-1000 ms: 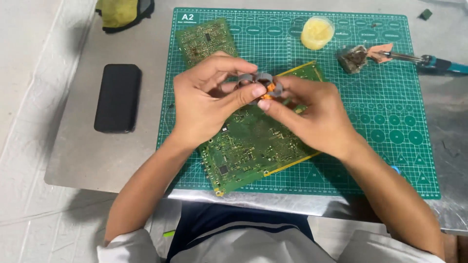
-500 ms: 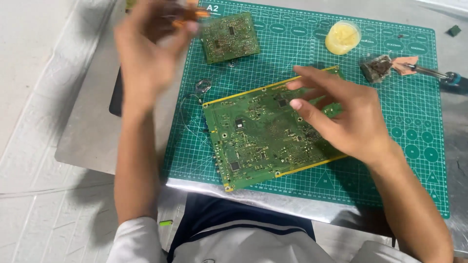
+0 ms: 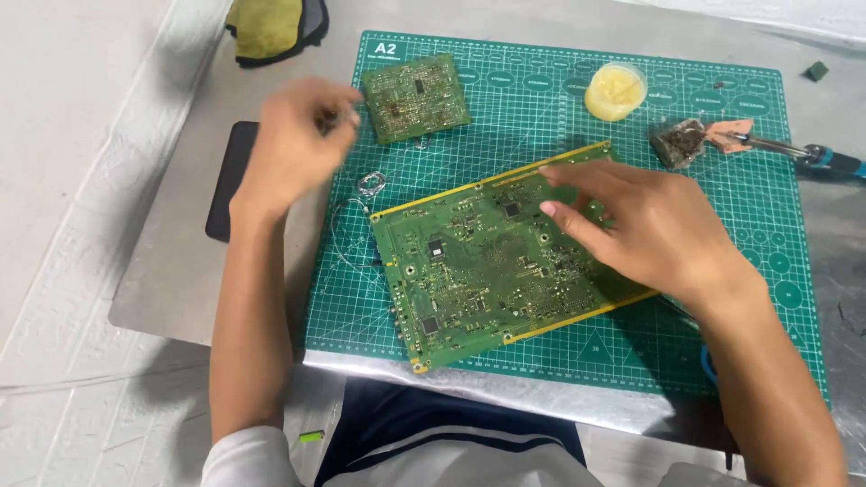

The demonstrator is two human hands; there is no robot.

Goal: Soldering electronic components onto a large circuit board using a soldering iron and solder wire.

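Board (image 3: 487,271), large and green with yellow edges, lying tilted on green cutting mat (image 3: 767,298), near corner at the mat's front edge. Right hand (image 3: 640,225) flat over board's right part, fingers spread and loosely bent, gripping nothing, fingertips just above or touching the surface; cannot tell which. Left hand (image 3: 293,144) raised over mat's left edge, blurred, fingers curled inward; whether pinching something cannot be told. Small board (image 3: 417,96) lying just right of that hand, near mat's top left corner. Coil of thin wire (image 3: 368,185) on mat between left hand and big board's top left corner. Round tub of yellowish paste (image 3: 615,90) further back. Soldering iron (image 3: 794,151) at right, tip at a holder (image 3: 681,144). Dark phone (image 3: 230,180) left of mat on metal table (image 3: 171,289), partly hidden by left forearm. Yellow cloth (image 3: 266,22) at table's far left.
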